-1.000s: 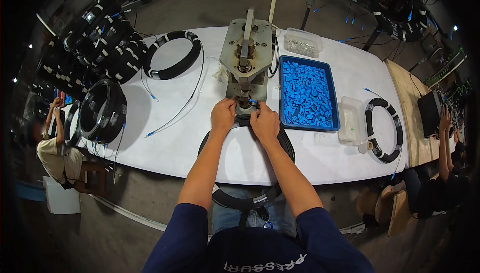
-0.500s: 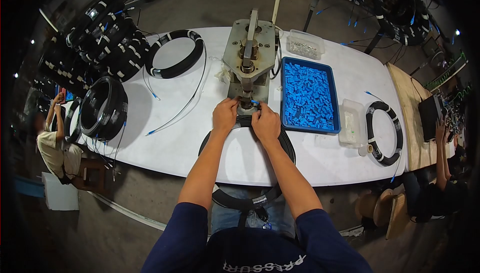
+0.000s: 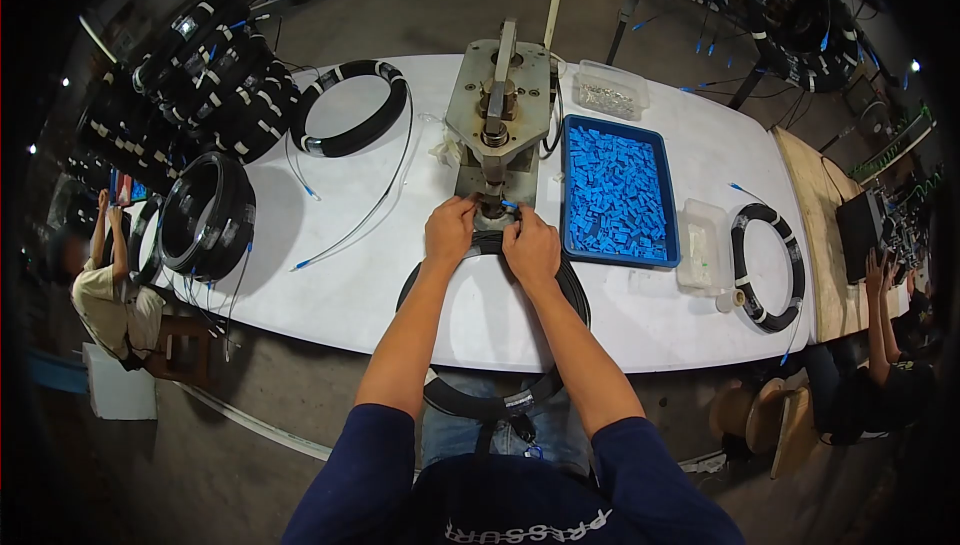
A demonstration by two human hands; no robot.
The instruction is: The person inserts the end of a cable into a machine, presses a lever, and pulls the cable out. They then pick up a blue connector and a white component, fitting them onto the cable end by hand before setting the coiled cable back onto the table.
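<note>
- Left end: one co-worker (image 3: 105,305), whose hands shift slightly within the last half second; no bearing on the press work.
- Surface (image 3: 350,305), far-left corner: stack of black coils (image 3: 240,110), overlapping, no sure count; near-left edge: standing coil bundle (image 3: 240,210), ring number unclear.
- Toward far edge, left of press: one loose coil (image 3: 397,105).
- Left hand (image 3: 450,228): one, fingers closed in at the press base, barely moved; can't tell what it grips.
- Middle of surface: one press (image 3: 500,125); one blue piece (image 3: 510,205) under it.
- Below: one black coil (image 3: 490,407) overhanging the near edge, against the person's lap.
- Right hand (image 3: 532,245): one, fingers curled in beside the blue piece; can't tell if gripped. Both hands hold position, so this reads as steadying.
- Right of press: one blue tray (image 3: 622,259), blue pieces too many to count; two clear boxes, one at far edge (image 3: 640,105), one toward near edge (image 3: 703,285).
- Near-right corner: one small roll (image 3: 738,298), one coil (image 3: 743,265).
- Right end: one co-worker (image 3: 885,385), hands shifted slightly.
</note>
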